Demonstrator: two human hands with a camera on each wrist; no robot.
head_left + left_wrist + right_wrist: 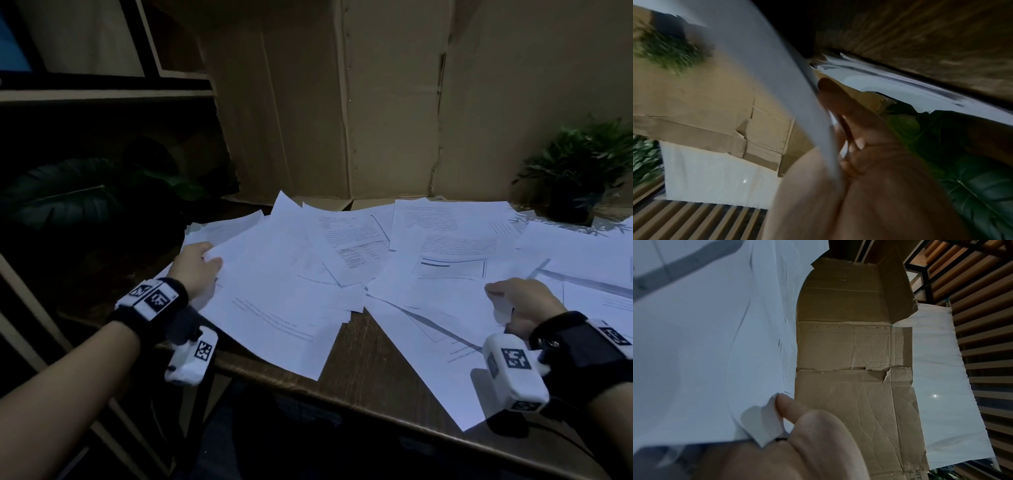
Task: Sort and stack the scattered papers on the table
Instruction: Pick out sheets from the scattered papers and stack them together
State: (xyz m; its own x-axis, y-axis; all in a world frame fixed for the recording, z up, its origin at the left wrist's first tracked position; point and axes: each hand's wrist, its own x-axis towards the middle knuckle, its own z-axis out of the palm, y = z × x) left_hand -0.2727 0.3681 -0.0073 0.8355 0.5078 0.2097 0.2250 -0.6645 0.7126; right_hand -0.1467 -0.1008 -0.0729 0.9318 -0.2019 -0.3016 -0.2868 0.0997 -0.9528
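Several white printed sheets [346, 246] lie scattered and overlapping across a dark wooden table [370, 353]. My left hand [209, 260] grips the left edge of a large sheet [274, 301] at the table's left side. The left wrist view shows thumb and fingers [840, 104] pinching that sheet's [764, 71] edge, lifted off the pile. My right hand [498, 299] pinches the corner of a sheet [438, 329] near the front right. In the right wrist view my thumb [789, 405] presses on the curled corner [764, 425].
A tall cardboard box [342, 120] stands along the back of the table. A small green potted plant [579, 171] sits at the back right. Dark broad leaves [68, 195] and a shelf unit [102, 92] are off the left side. Some sheets overhang the front edge [459, 414].
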